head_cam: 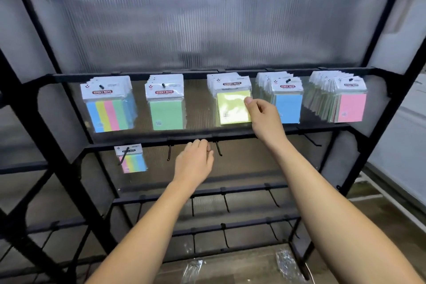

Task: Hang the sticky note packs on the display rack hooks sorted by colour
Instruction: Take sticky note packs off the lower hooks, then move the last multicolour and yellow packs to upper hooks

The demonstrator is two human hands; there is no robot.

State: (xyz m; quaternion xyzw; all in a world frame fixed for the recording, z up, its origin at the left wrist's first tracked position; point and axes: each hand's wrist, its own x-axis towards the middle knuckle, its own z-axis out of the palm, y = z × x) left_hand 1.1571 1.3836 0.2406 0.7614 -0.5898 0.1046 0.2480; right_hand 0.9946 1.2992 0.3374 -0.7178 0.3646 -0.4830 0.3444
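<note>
On the black display rack point(378, 71), the top hook row carries five bunches of sticky note packs: multicolour point(108, 108), green point(166, 108), yellow point(232, 106), blue point(288, 104) and pink point(350, 106). My right hand point(262, 115) pinches the right edge of the front yellow pack. My left hand point(196, 161) hovers lower, fingers loosely curled, holding nothing, just below the second bar and beside a bare hook point(217, 148). One small multicolour pack point(132, 159) hangs alone on the second row at the left.
Bare black hooks stick out from the second, third and fourth bars. A ribbed translucent panel point(207, 30) backs the rack. Clear plastic wrappers point(287, 260) lie on the wooden floor below. A pale wall stands at the right.
</note>
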